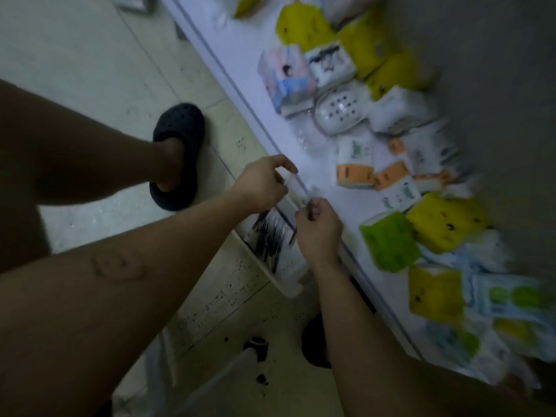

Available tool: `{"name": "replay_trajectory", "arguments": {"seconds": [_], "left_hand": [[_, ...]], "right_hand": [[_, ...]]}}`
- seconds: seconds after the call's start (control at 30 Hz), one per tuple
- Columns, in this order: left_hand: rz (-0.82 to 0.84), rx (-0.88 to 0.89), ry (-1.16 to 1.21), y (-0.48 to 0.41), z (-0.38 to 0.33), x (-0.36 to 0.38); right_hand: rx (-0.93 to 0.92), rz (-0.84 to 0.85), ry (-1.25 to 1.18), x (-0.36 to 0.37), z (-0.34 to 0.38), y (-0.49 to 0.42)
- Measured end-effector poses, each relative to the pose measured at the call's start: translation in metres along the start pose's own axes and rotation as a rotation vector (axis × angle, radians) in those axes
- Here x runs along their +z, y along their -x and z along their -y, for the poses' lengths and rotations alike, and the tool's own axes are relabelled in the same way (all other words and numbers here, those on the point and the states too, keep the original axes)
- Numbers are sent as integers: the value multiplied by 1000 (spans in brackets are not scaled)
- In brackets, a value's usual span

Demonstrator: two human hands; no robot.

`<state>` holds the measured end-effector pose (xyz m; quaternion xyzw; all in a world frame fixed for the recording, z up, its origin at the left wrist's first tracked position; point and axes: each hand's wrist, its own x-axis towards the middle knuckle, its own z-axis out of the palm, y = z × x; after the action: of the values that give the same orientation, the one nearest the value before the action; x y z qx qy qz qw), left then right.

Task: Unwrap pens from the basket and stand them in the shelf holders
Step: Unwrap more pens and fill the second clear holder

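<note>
Pinching clear wrapper with left hand, pen with right hand, above basket, by white shelf's front edge, over speckled tiled floor.

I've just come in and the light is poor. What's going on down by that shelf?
A person stands over a low white shelf stocked with tissue packs. The left hand and right hand each pinch an end of one wrapped pen, apparently pulling its clear wrapper off. Just beneath the hands, a white basket on the floor holds more dark pens. No pen holder is in view.
</note>
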<state>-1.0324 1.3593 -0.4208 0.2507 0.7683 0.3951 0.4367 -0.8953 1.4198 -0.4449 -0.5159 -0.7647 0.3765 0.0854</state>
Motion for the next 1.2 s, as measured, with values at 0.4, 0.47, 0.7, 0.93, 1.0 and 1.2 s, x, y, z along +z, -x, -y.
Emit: {"name": "replay_trajectory", "arguments": {"seconds": [0.4, 0.47, 0.7, 0.93, 1.0, 1.2], "left_hand": [[87, 543, -62, 104, -150, -7], [97, 625, -59, 120, -172, -3], [98, 947, -70, 177, -256, 18], [128, 1173, -74, 235, -325, 41], [109, 1207, -60, 246, -342, 45], [112, 1283, -98, 274, -397, 58]], "right_hand": [[-220, -220, -181, -162, 77, 78], [-240, -277, -184, -188, 81, 90], [-414, -536, -300, -277, 108, 143], [-560, -706, -328, -350, 127, 194], [-544, -738, -355, -371, 132, 202], [-535, -878, -306, -439, 136, 214]]}}
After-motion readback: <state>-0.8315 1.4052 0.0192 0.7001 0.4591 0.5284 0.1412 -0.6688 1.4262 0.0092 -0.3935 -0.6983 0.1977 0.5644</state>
